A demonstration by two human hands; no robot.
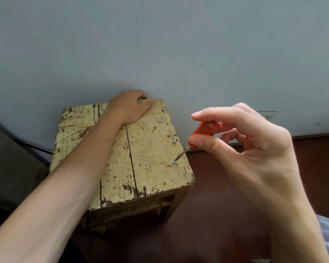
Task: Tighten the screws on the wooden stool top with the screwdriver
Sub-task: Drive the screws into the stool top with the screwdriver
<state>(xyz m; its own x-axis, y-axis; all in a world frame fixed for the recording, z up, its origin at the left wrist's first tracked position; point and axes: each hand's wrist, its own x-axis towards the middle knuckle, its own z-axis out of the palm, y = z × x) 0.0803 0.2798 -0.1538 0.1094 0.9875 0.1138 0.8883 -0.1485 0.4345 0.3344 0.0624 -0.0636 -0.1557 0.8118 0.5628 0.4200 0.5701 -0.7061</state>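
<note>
Stool steadied at 12 o'clock, driver tip on a 3 o'clock screw.
Left hand (pixel 130 107) lies on the wooden stool top (pixel 122 158) at its 12 o'clock edge, fingers curled over the far rim, gripping. Along the 3 o'clock edge are the far screw (pixel 161 119), middle screw (pixel 175 141) and near screw (pixel 174 162). The orange-handled screwdriver (pixel 203 132) slants down onto the near screw. Right hand (pixel 254 149) pinches the handle between thumb and fingertips.
</note>
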